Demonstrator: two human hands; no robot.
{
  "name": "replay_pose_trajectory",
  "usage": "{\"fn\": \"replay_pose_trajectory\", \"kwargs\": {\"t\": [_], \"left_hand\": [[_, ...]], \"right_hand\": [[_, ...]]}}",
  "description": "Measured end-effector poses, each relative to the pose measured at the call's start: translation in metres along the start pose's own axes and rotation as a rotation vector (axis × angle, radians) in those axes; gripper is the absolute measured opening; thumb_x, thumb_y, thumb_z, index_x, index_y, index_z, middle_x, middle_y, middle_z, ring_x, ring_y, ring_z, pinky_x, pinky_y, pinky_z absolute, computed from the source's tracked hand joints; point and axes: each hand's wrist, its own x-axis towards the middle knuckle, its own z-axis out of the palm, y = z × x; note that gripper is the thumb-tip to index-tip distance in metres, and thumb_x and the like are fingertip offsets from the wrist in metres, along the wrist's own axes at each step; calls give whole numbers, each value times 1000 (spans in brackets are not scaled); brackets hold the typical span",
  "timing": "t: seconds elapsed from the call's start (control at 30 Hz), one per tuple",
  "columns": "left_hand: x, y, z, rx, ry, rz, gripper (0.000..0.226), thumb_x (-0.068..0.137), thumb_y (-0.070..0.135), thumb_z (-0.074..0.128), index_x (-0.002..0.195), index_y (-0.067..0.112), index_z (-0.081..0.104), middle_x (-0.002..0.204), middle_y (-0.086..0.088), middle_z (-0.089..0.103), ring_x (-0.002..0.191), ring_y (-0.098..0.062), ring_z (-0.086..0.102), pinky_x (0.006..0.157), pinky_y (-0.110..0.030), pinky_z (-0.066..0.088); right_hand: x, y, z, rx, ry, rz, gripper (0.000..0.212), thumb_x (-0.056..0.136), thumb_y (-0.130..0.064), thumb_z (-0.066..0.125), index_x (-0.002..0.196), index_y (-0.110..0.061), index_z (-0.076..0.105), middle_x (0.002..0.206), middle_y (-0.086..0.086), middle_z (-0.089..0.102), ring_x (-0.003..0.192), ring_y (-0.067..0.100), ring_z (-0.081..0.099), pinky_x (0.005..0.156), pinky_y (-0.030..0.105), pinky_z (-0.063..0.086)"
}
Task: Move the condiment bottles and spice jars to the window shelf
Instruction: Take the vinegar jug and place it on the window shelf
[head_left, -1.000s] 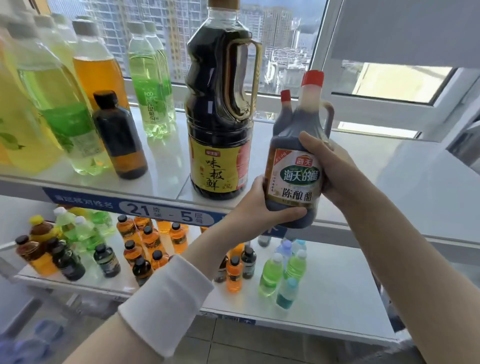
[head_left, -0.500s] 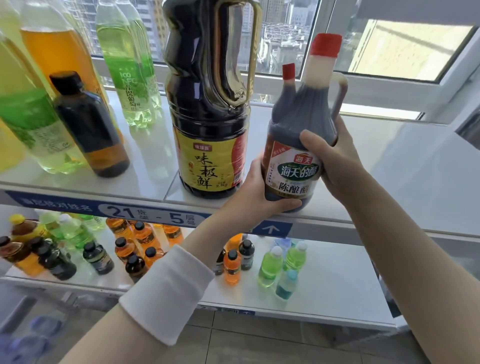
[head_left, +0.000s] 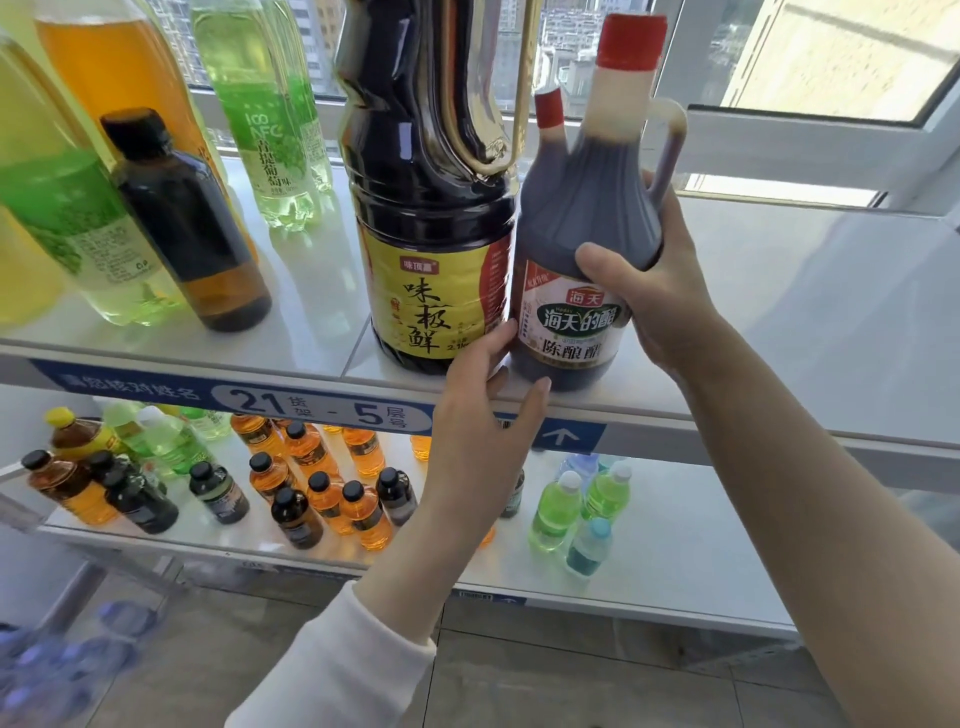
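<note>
Now vinegar btl (head_left: 584, 208) upright (cap up): R hand (head_left: 662, 293) grips, slack L hand (head_left: 483, 410) touches.

We see the vinegar bottle (head_left: 582, 218) as ribbed, semi-matt translucent plastic, with a shiny printed label (head_left: 566, 332) and a smooth red plastic cap (head_left: 631, 41). The soy sauce jug (head_left: 426, 197) is glossy dark plastic. The window shelf (head_left: 779, 312) looks smooth and faintly reflective. The sleeve (head_left: 353, 670) is soft white knit cloth.
</note>
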Motion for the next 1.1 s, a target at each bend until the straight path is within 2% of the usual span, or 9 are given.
{"fn": "replay_pose_trajectory", "kwargs": {"t": [0.1, 0.4, 0.57, 0.63, 0.7, 0.77, 0.83, 1.0, 1.1], "left_hand": [[-1, 2, -1, 48, 32, 33, 45, 86, 14, 62, 129, 18, 47, 128, 2, 52, 119, -8, 49, 99, -22, 44], [-3, 3, 2, 74, 41, 35, 50, 85, 12, 62, 132, 17, 45, 132, -2, 48, 120, -13, 49, 100, -30, 46], [-3, 1, 1, 89, 41, 70, 52, 85, 12, 63, 132, 16, 44, 131, -1, 48, 121, -13, 48, 100, -25, 44], [-4, -1, 2, 82, 57, 79, 53, 85, 14, 63, 133, 15, 43, 129, 2, 48, 121, -12, 47, 100, -20, 41], [-9, -3, 2, 89, 84, 108, 53, 85, 15, 63, 134, 14, 41, 129, 3, 47, 122, -10, 46, 101, -20, 39], [-17, -5, 3, 119, 127, 187, 51, 87, 16, 61, 133, 9, 42, 129, 1, 48, 123, -12, 45, 104, -25, 39], [-28, -7, 4, 187, 153, 274, 48, 87, 15, 59, 130, 4, 44, 128, -5, 49, 123, -16, 45, 104, -29, 38], [-65, -1, 17, 270, 44, 440, 42, 90, 12, 53, 129, -1, 46, 133, -13, 49, 128, -27, 43, 107, -39, 35], [-101, 2, 35, 318, -61, 535, 41, 89, 8, 54, 128, 0, 48, 134, -14, 50, 131, -30, 41, 108, -43, 34]], "right_hand": [[0, 1, 0, 1, 1, 3, 58, 58, -38, 73, 109, -36, 45, 105, -8, 56, 95, 4, 63, 75, 24, 54], [2, 2, -1, -41, -22, 14, 63, 56, -41, 72, 111, -36, 43, 107, -7, 57, 97, 5, 63, 78, 24, 53], [-2, 0, -3, -124, -43, 45, 79, 60, -41, 71, 127, -36, 30, 119, -12, 52, 105, -3, 58, 86, 23, 51], [-8, 1, -5, -204, -49, 50, 93, 66, -43, 71, 140, -27, 19, 138, -5, 43, 123, 1, 48, 100, 30, 45], [-20, 3, -7, -301, -22, 63, 110, 72, -46, 67, 148, -23, -8, 157, 3, 15, 142, 11, 23, 114, 40, 28], [-40, 6, -10, -399, 65, 63, 111, 77, -52, 64, 147, -22, -17, 159, 3, -1, 145, 10, 6, 117, 34, 13], [-67, 5, -14, -510, 176, 42, 103, 81, -51, 59, 148, -18, -12, 159, 3, 1, 146, 11, 2, 115, 27, 9], [-157, 0, -33, -839, 313, 25, 83, 89, -45, 53, 150, -12, 6, 154, -11, 1, 145, 21, -8, 117, 42, 2], [-228, -2, -48, -1086, 361, -5, 72, 91, -34, 53, 146, -3, 19, 148, -6, 8, 144, 31, 2, 116, 43, -1]]}}
